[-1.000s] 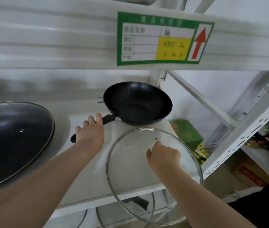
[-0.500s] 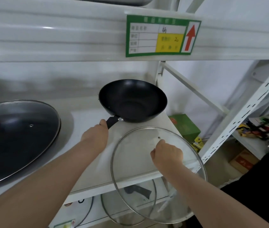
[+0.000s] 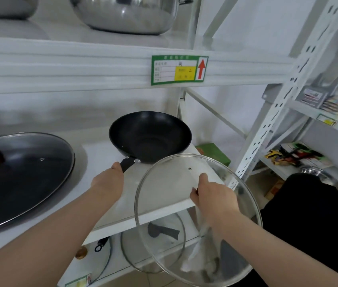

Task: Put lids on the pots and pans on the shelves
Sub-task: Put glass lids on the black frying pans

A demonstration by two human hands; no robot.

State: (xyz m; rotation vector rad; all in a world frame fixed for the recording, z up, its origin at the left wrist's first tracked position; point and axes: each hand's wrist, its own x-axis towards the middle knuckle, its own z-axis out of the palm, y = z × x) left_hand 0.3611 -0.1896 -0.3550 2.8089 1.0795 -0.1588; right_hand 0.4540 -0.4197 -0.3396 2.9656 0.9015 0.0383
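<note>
A black wok [image 3: 150, 136] stands uncovered at the right end of the white middle shelf [image 3: 157, 212]. My left hand [image 3: 108, 181] grips its black handle [image 3: 127, 163], just in front of the pan. My right hand [image 3: 211, 196] holds the knob of a clear glass lid [image 3: 164, 195], tilted in the air in front of the shelf edge, below and right of the wok. At the left, a large pan [image 3: 21, 179] sits covered by a glass lid with a dark knob.
Steel pots [image 3: 126, 14] sit on the top shelf above a green and yellow label [image 3: 179, 69]. More glass lids [image 3: 153, 243] lie on the lower shelf. A perforated white upright [image 3: 271, 121] rises at the right, with a neighbouring rack of small goods [image 3: 296, 156] beyond.
The view has tilted up, so the top shelf's steel pots now show. Both hands keep their grips; the lid has shifted slightly right and tilted more.
</note>
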